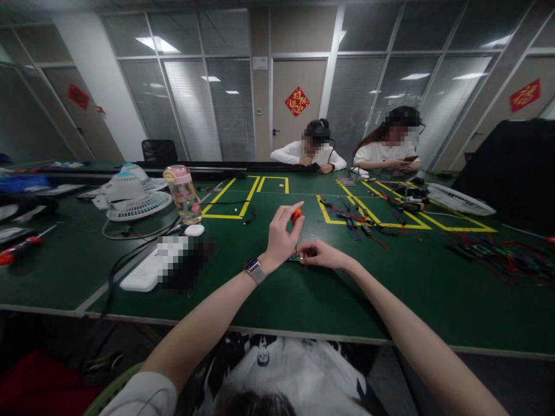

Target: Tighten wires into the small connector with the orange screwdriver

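Evidently a screw is being driven. At nine o'clock a white fan point(139, 203) and a pink-capped bottle point(184, 195) stand on the green table point(303, 294). Centrally, the left hand point(281, 237) is closed around an orange-handled screwdriver point(296, 216), held upright. Just at its three o'clock, the right hand point(319, 254) pinches a small circuit board point(295, 259) flat against the table. Steady downward pressure seems needed next. The tip and screw are too small to make out; loose wires point(359, 222) lie at one o'clock.
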`<control>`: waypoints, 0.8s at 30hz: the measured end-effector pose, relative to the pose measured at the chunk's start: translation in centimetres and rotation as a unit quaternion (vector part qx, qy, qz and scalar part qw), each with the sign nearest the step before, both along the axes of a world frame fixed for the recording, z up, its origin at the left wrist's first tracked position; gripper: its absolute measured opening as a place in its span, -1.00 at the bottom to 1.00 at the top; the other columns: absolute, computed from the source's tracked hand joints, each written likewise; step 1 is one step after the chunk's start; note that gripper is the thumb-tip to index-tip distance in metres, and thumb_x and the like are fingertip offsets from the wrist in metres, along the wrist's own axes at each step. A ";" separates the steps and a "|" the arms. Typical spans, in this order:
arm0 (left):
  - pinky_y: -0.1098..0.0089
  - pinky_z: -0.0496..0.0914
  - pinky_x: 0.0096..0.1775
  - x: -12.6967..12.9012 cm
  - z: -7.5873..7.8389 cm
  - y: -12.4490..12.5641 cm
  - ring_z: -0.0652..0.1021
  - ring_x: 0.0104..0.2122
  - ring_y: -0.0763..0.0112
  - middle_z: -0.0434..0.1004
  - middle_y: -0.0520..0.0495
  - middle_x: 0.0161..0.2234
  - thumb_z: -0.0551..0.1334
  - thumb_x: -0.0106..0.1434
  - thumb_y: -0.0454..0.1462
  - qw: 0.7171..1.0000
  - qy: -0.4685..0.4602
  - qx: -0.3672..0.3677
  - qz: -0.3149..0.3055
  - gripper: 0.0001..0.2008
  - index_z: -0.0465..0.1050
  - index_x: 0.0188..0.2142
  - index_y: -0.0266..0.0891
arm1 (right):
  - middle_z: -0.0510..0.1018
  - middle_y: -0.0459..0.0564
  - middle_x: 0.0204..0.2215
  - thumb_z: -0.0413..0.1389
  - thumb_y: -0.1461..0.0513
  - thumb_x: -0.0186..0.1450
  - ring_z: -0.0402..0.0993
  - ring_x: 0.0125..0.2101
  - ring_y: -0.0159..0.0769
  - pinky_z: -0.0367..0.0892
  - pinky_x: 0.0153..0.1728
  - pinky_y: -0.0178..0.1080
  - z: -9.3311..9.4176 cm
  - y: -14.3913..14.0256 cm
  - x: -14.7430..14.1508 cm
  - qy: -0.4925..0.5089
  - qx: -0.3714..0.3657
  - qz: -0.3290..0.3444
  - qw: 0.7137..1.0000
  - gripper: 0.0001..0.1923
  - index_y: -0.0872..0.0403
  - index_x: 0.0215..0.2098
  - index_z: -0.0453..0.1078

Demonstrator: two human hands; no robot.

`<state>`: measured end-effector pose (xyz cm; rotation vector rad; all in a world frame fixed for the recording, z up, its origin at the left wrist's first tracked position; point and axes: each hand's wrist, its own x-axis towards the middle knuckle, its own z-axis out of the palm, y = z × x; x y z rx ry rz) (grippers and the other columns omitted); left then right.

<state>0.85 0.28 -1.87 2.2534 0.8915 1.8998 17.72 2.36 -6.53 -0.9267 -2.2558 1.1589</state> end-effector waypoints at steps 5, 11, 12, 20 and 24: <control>0.33 0.39 -0.11 0.0 0.2 -0.4 0.45 -0.17 0.35 0.38 -0.10 -0.19 0.13 0.36 -0.24 1.000 0.012 0.000 0.013 -0.74 0.43 0.01 -0.17 | 0.46 -0.11 -0.51 0.18 0.25 0.10 0.31 -0.50 -0.40 0.24 -0.44 -0.34 -0.1 0.0 0.1 0.003 0.002 -0.003 1.000 -0.72 0.17 -0.21 0.51; 0.26 0.33 0.06 0.1 0.2 -0.2 0.44 0.02 0.34 0.43 -0.15 0.03 -0.03 0.42 -0.34 0.999 0.001 -0.014 -0.049 -0.66 0.29 0.14 -0.19 | 0.41 -0.13 -0.50 0.20 0.25 0.09 0.29 -0.50 -0.41 0.23 -0.44 -0.35 0.1 0.0 0.0 -0.010 0.007 -0.008 1.000 -0.71 0.17 -0.21 0.51; 0.28 0.36 0.02 0.1 0.2 -0.2 0.47 -0.03 0.35 0.46 -0.14 -0.02 0.01 0.41 -0.33 0.999 -0.002 -0.012 -0.042 -0.68 0.31 0.12 -0.20 | 0.41 -0.13 -0.50 0.20 0.25 0.09 0.28 -0.50 -0.41 0.22 -0.44 -0.35 0.1 0.0 0.0 -0.012 0.004 -0.008 1.000 -0.70 0.17 -0.19 0.50; 0.33 0.40 -0.14 -0.1 0.3 -0.4 0.46 -0.18 0.35 0.40 -0.10 -0.18 0.12 0.37 -0.26 1.000 0.014 0.007 0.017 -0.78 0.45 -0.04 -0.19 | 0.39 -0.15 -0.54 0.24 0.22 0.06 0.26 -0.52 -0.41 0.21 -0.46 -0.34 0.2 -0.1 -0.1 -0.016 -0.005 -0.026 1.000 -0.71 0.17 -0.24 0.52; 0.25 0.37 0.01 0.0 0.2 -0.2 0.46 -0.02 0.32 0.46 -0.14 -0.03 -0.03 0.43 -0.29 0.999 0.009 -0.005 -0.031 -0.68 0.32 0.11 -0.17 | 0.39 -0.15 -0.54 0.25 0.23 0.06 0.26 -0.52 -0.41 0.21 -0.47 -0.35 0.0 0.0 -0.1 -0.022 0.002 -0.030 0.999 -0.72 0.17 -0.24 0.52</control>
